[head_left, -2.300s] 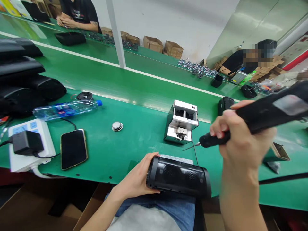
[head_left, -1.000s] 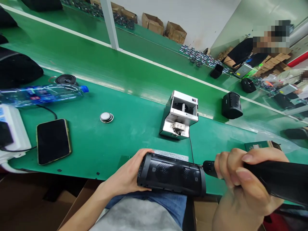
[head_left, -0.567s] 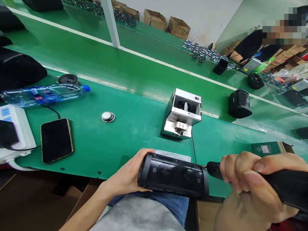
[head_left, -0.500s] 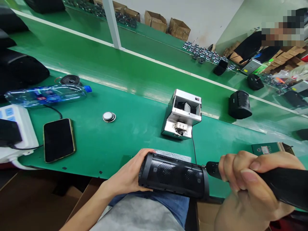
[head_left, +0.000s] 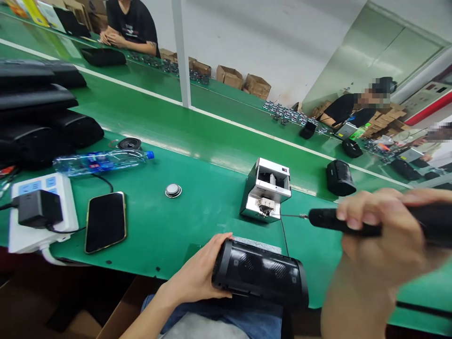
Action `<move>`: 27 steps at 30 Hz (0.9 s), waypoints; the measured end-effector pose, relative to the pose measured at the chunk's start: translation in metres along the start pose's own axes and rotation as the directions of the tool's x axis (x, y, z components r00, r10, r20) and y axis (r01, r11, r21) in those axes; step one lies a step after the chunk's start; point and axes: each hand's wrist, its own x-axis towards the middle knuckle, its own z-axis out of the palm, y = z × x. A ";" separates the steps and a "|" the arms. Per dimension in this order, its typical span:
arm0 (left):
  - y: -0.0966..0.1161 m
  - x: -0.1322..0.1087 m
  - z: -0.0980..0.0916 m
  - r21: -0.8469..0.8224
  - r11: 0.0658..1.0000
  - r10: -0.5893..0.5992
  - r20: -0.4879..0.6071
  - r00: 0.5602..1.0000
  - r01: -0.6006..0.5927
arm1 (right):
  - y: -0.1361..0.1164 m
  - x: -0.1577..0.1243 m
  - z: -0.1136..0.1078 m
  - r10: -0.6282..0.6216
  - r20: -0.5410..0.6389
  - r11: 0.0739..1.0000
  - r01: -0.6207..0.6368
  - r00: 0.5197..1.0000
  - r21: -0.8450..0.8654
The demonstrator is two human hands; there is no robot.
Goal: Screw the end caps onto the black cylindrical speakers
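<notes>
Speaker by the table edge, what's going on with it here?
Someone's left hand holds the speaker by one end, at the near edge of the table. The right hand grips a black driver, its bit clear of the speaker and pointing toward the silver machine; whether it touches that is hard to tell. A phone and a bottle lie off to the left.

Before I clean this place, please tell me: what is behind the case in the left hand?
Behind the case, a grey strip shows along its far edge; beyond it stands the silver machine. The case covers the strip's near edge.
</notes>
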 end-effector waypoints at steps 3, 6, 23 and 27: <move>-0.001 0.000 0.001 0.000 1.000 0.006 0.003 1.000 -0.006 | 0.027 0.002 0.025 -0.063 -0.043 0.997 0.061 0.997 -0.052; -0.001 0.000 0.000 -0.011 1.000 0.014 0.000 1.000 -0.014 | 0.046 0.001 0.036 0.028 -0.029 0.994 -0.031 0.999 -0.100; 0.000 -0.002 -0.003 0.045 0.998 0.043 -0.015 0.999 -0.042 | 0.026 0.001 0.013 0.158 -0.002 0.984 -0.157 0.987 -0.084; -0.001 -0.003 -0.004 0.049 0.998 0.041 -0.015 0.999 -0.040 | -0.012 0.001 -0.026 0.097 -0.055 0.984 -0.104 0.994 -0.146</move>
